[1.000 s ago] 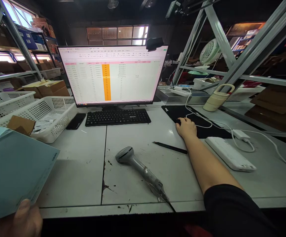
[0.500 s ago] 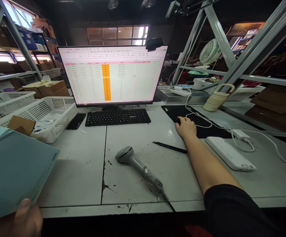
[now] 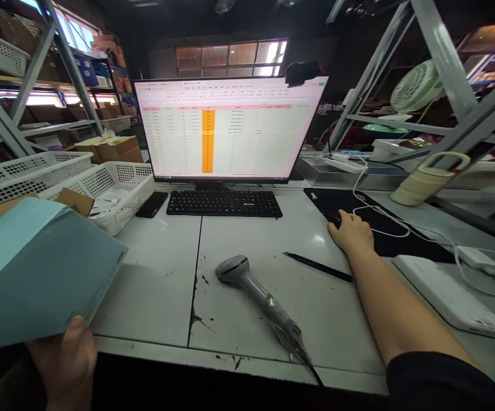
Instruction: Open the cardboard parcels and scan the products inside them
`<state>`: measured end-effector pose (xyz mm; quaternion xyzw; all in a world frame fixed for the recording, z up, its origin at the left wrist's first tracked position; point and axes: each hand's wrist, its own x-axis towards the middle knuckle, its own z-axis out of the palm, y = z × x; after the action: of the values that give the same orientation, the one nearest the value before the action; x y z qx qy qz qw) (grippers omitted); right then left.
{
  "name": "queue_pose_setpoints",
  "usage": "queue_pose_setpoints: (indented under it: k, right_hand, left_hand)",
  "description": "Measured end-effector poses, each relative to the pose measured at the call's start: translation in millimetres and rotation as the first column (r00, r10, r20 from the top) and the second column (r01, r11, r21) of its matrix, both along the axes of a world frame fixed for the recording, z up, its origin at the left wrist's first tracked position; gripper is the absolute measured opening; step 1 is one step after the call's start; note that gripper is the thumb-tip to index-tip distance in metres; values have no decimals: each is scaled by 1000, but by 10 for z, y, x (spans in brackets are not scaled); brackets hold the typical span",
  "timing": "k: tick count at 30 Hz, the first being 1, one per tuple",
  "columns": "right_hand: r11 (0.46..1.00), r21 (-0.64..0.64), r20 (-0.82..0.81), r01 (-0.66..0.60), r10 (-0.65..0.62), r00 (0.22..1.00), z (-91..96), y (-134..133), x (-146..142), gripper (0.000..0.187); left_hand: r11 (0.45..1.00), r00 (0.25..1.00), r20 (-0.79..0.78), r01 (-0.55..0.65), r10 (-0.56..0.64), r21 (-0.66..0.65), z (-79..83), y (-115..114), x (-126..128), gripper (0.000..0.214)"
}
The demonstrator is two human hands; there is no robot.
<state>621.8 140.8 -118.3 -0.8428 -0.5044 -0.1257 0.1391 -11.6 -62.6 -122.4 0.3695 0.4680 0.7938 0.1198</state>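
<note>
My left hand [image 3: 70, 357] grips the lower edge of a light blue cardboard box [image 3: 55, 268], thumb on its front face and the other fingers hidden beneath. The box tilts over the left end of the desk. My right hand [image 3: 354, 231] is closed over a dark computer mouse [image 3: 335, 219], mostly covered by the fingers, on a black mouse pad [image 3: 393, 242]. A grey barcode scanner [image 3: 260, 294] lies between my hands, its handle wrapped in clear plastic. Left of my right forearm rests a black pen [image 3: 318, 266]. The monitor [image 3: 268, 148] displays a spreadsheet with an orange column.
A black keyboard [image 3: 226, 204] sits below the monitor, with a dark phone [image 3: 152, 204] beside it. White baskets [image 3: 134, 200] stand at the left. To the right are a white power bank [image 3: 450, 294], white cables, a cream cup [image 3: 422, 182] and metal shelf posts [image 3: 442, 63].
The view has turned left, shifting the desk rightward in the picture. My left hand and the blue box appear higher, and more of the box's top side shows. My right hand stays on the mouse.
</note>
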Motion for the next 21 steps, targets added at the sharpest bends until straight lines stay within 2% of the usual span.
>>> queue_pose_setpoints:
  k: [4,9,14,21]
  right_hand:
    - [1000,-9,-9,18,-18,1000,20,25,-17,62]
    - [999,-18,-23,29,-29,999,46,28,-41,60]
    - [1000,-16,-32,14,-15,999,68,1,-77,64]
    - [1000,-17,-51,-21,20,999,110,-39,-121,59]
  left_hand:
    - [996,998,-15,63,-62,59,-7,-11,-10,62]
    - [996,1000,11,28,-29,80,-36,-9,-4,66]
    - [992,997,15,67,-69,106,-35,4,4,64]
    - [992,995,24,98,-101,82,-53,-31,-23,63]
